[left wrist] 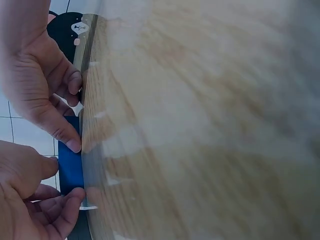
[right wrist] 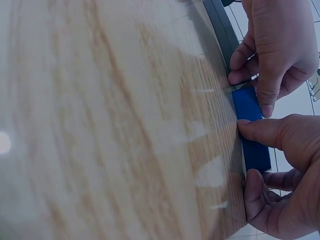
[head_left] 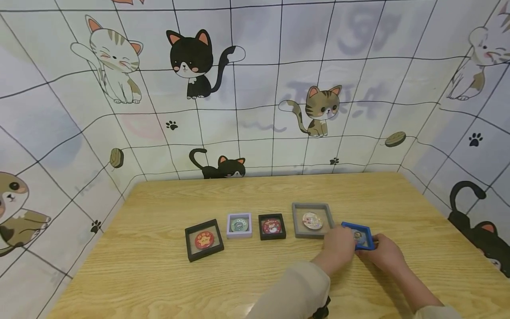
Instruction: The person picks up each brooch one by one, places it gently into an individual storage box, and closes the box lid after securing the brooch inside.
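A blue square display frame [head_left: 372,243] with a small round badge inside its clear window is on the right part of the wooden table, held between both hands. My left hand [head_left: 338,248] holds its left side, the thumb and a finger at the frame's edges in the wrist views. On the opposite side, my right hand [head_left: 384,254] grips the right edge; in the right wrist view its thumb [right wrist: 262,131] presses the blue outer side. Just left of my left hand lies a grey frame [head_left: 295,221] with a pale round badge, its lower right corner partly covered by that hand.
Further left along the wooden table [head_left: 255,279] lie a black frame [head_left: 272,237] with a red badge, a lilac frame [head_left: 229,226] with a green badge, and a larger tilted black frame [head_left: 208,254] with a red badge. Cat-patterned white walls [head_left: 255,84] enclose the back and sides.
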`<state>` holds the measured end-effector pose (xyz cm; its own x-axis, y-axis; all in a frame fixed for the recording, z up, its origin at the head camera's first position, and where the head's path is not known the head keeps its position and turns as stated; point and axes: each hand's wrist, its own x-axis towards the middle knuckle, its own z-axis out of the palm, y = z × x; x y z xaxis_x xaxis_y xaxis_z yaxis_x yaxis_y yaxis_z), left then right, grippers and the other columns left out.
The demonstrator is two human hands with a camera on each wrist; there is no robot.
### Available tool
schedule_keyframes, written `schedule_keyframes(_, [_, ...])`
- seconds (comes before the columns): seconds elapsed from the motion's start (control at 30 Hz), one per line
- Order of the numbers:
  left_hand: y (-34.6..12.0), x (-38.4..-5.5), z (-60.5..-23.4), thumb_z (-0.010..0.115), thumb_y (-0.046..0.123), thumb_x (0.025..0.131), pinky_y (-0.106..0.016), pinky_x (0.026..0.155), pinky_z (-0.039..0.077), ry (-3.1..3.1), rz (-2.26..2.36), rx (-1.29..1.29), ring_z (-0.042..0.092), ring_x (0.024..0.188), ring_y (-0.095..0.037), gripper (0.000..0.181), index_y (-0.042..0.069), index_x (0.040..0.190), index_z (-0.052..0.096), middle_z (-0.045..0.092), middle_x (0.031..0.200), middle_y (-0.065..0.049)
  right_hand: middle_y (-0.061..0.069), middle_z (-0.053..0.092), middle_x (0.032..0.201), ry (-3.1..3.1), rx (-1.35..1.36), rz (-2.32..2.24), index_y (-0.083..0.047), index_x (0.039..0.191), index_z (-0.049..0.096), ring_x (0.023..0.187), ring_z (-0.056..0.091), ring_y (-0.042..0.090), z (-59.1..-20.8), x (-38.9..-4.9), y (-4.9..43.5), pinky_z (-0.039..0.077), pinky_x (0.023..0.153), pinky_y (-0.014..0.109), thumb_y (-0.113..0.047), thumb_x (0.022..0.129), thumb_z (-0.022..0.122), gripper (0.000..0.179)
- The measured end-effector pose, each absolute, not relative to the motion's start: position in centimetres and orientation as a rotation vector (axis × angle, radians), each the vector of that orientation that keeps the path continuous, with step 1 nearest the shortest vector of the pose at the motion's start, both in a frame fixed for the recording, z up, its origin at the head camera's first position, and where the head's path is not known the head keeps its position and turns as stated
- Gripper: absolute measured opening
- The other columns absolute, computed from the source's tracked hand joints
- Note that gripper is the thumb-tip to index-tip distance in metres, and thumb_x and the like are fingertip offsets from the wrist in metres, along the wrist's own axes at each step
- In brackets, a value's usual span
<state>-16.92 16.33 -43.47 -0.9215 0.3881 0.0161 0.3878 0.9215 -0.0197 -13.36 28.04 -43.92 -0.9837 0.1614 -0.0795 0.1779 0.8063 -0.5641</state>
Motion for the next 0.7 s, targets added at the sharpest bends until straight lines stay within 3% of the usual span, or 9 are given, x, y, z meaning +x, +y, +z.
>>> schedule_keyframes(0.7, [16.2,-16.9,-44.4,0.057,0.044,0.085,-0.019,0.047,0.043,-3.022,-0.077,-0.681,0.055,0.063,-0.002,0.025,0.023,0.075,0.066,0.059,0.069,0.011,0.023,0.058,0.083,2.938,0.291,-0.947,0.021,0.107,0.039,0.074,0.055,0.029,-44.8,-13.2,28.5,0.044,0.065,0.04,-0.033,0.071,0.074,0.073])
